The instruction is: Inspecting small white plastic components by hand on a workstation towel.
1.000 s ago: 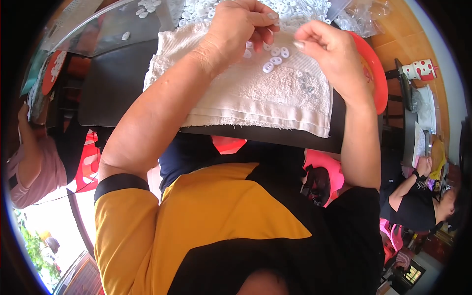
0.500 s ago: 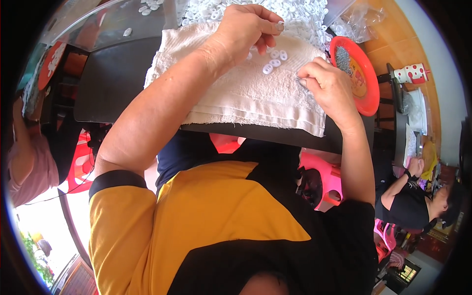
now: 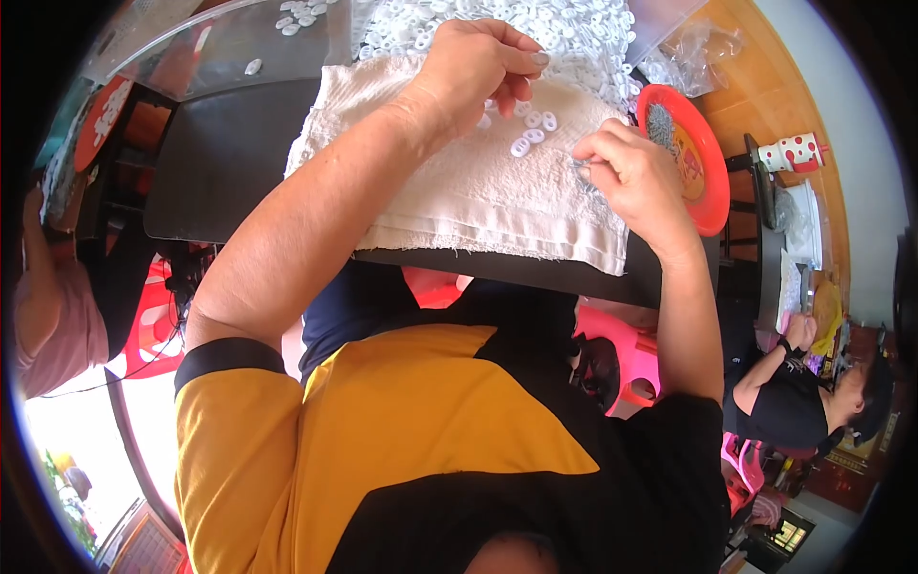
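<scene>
My left hand (image 3: 483, 72) hovers over the far part of a white towel (image 3: 459, 206), thumb and forefinger pinched together. Whatever lies between those fingertips is too small to make out. Just below it, several white oval plastic pieces with holes (image 3: 534, 134) rest on the cloth. On the right, my right hand (image 3: 636, 182) is low over the towel, with thumb and fingertips closed around small grey metal pieces (image 3: 581, 170). More of these grey bits sit in a red plate (image 3: 706, 163) beside that hand.
Beyond the towel spreads a big heap of white plastic pieces (image 3: 574, 33) between clear plastic walls. A few more pieces (image 3: 253, 67) lie in the clear tray at left. The dark table (image 3: 229, 163) carries the towel. A crumpled clear bag (image 3: 693, 57) lies back right. Other people sit at both sides.
My right hand's fingertips have shifted slightly, and the grey pieces at them show more. My left hand keeps its pinch over the towel. The whole view has moved a little.
</scene>
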{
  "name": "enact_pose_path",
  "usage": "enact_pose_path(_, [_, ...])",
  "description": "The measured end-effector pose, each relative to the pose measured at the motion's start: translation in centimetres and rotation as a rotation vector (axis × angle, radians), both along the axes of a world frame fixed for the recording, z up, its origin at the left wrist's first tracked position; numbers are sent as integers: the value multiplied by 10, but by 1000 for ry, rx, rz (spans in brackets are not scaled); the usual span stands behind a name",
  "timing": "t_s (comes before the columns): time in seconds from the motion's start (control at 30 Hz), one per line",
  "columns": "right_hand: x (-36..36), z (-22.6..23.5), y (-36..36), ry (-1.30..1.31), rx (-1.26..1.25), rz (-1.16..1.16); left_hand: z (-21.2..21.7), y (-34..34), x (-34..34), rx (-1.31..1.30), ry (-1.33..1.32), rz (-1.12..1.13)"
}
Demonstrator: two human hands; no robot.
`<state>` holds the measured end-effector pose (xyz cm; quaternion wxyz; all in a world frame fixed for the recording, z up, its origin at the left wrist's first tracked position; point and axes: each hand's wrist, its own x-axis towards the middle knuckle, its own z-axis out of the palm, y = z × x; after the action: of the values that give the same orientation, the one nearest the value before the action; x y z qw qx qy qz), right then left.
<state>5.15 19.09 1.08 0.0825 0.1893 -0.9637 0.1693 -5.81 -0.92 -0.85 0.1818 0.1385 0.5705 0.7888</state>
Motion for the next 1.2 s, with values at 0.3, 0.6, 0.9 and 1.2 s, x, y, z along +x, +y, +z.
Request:
enact_pose_path(0.3, [-6,-2,-1,-53,76,-19,-2,0,-1,42,-47,1])
enact_pose_path(0.6, [-20,2,-1,33,-32,-40,-1,1,-1,27,-26,77])
enact_pose_path(0.9, [-29,-10,6,92,-97,-52,0,-1,0,1,8,9])
enact_pose_path(1.2, [-28,-7,0,70,2,-83,-1,-2,-3,24,-61,11])
